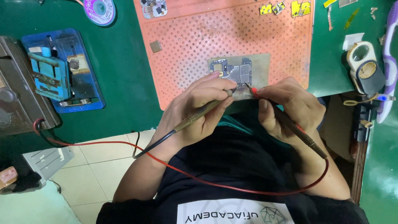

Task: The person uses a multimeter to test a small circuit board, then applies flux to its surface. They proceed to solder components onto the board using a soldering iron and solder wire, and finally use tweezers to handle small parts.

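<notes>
Blue-grey circuit board (235,71) lying flat on a grey pad (261,62) at the near edge of the orange perforated mat (186,49), on the green bench (120,74). Two probe tips nearly meeting just beside the board's near edge. Risk as judged: a tip sliding off its point and bridging neighbouring contacts, given how close the tips sit. Further risk: the red lead (207,182), draped across the lap, snagging and tugging a probe. Left hand (199,110) pinched shut around the black probe (203,113), pencil-style. Right hand (290,110) likewise closed on the red probe (290,124), fingers pressed together near the tip. Further out: blue holder (62,70) at left, magnifier (365,62) at right.
</notes>
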